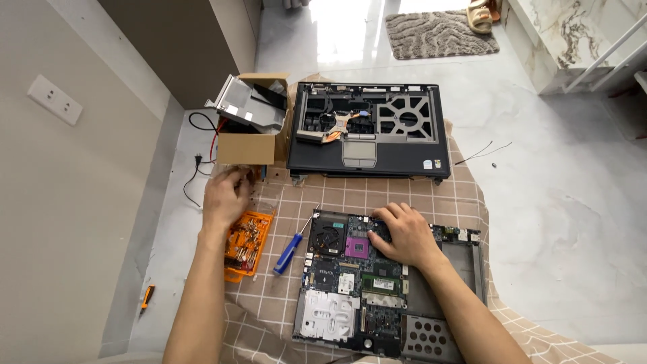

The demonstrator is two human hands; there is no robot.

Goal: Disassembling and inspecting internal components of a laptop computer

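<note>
An opened laptop base with its green and black circuit board (350,283) lies on a checked brown cloth (404,195) in front of me. My right hand (403,236) rests palm down on the board, just right of the purple processor socket (357,247) and the round black fan (328,237). My left hand (226,195) hovers at the cloth's left edge, fingers curled, above an orange case of screwdriver bits (247,244). Whether it pinches something small I cannot tell. A blue-handled screwdriver (291,249) lies between the case and the board.
The laptop's stripped upper shell (367,131) sits at the far edge of the cloth. Left of it stands a cardboard box (251,121) holding metal parts, with black and red cables beside it. A small orange tool (146,296) lies on the floor, left. A grey mat (438,34) lies farther off.
</note>
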